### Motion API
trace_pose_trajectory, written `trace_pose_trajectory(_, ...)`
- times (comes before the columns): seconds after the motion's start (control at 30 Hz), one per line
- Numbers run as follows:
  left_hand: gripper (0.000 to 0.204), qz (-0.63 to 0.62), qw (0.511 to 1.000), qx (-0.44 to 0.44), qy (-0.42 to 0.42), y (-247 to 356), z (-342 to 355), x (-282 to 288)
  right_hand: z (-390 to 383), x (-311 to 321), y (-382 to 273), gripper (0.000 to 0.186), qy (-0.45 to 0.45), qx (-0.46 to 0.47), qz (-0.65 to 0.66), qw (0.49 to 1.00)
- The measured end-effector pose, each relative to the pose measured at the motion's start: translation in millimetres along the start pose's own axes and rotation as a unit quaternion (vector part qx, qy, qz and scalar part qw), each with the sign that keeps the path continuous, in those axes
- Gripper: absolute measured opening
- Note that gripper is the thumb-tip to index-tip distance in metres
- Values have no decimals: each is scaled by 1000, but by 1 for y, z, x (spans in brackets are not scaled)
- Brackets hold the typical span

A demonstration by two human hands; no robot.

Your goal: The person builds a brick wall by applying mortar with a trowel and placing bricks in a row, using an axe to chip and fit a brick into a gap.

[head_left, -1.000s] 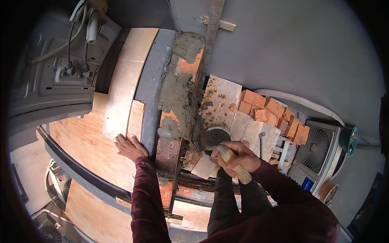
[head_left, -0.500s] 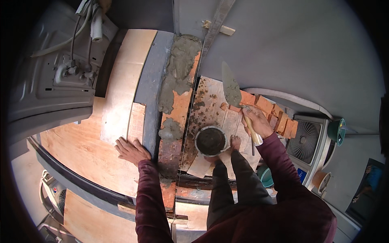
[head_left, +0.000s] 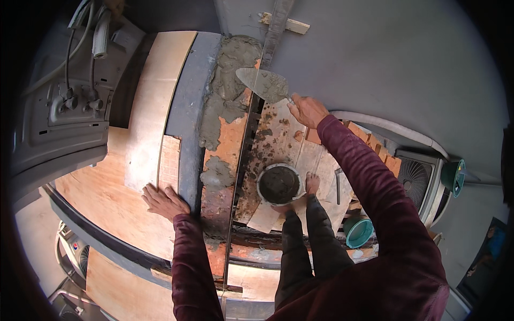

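Note:
My right hand (head_left: 309,111) grips a pointed trowel (head_left: 267,85) by its handle, which the fingers mostly cover. Grey mortar smears the blade, whose tip reaches over the far part of the brick course (head_left: 235,136). Wet mortar (head_left: 229,80) lies thick on the far end of that course, with a smaller patch (head_left: 217,172) nearer me. My left hand (head_left: 165,202) rests flat, fingers spread, on the plywood sheet (head_left: 115,208) left of the wall. A round bucket of mortar (head_left: 279,184) stands on boards beside my bare feet.
A taut string (head_left: 239,176) runs along the course's right edge. Loose bricks (head_left: 375,143) are stacked at the right, by an outdoor air-conditioner unit (head_left: 415,176). Green pails (head_left: 358,232) stand nearby. A metal straightedge (head_left: 276,35) leans at the far wall. Another unit with pipes (head_left: 69,101) fills the upper left.
My right hand has swung the trowel up and leftward, from above the boards to over the mortared course. The view has shifted slightly; my left hand stays on the plywood.

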State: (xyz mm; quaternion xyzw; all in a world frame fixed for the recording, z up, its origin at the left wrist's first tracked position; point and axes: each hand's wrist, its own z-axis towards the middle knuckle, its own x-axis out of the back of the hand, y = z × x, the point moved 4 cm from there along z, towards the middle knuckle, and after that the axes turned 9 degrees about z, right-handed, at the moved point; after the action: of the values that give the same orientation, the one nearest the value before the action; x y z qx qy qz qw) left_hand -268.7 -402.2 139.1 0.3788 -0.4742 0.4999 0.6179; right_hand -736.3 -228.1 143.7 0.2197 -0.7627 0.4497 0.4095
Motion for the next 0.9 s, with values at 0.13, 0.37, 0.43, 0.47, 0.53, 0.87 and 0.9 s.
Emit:
trace_pose_trajectory(0.13,63,-3,1000,13,-8,4,1,-2,4,-5,6,39,11,-15,66,998)
trace_pose_trajectory(0.37,64,11,999,32,-15,-5,0,-2,-58,-1,-40,45,-154,-100,345,920)
trace_pose_trajectory(0.43,65,12,999,30,-21,-2,2,-2,-33,6,-38,40,-130,-104,376,912)
trace_pose_trajectory(0.47,65,10,999,29,-23,1,3,-3,-16,12,-32,39,-115,-107,389,908)
trace_pose_trajectory(0.53,65,6,999,29,-27,2,5,-4,-3,12,-33,39,-191,-131,388,892)
trace_pose_trajectory(0.87,62,9,999,34,-19,-2,3,-1,-18,28,-57,47,-139,-85,277,947)
trace_pose_trajectory(0.9,62,1,999,30,-16,3,5,2,-4,35,-57,45,-144,-121,314,931)
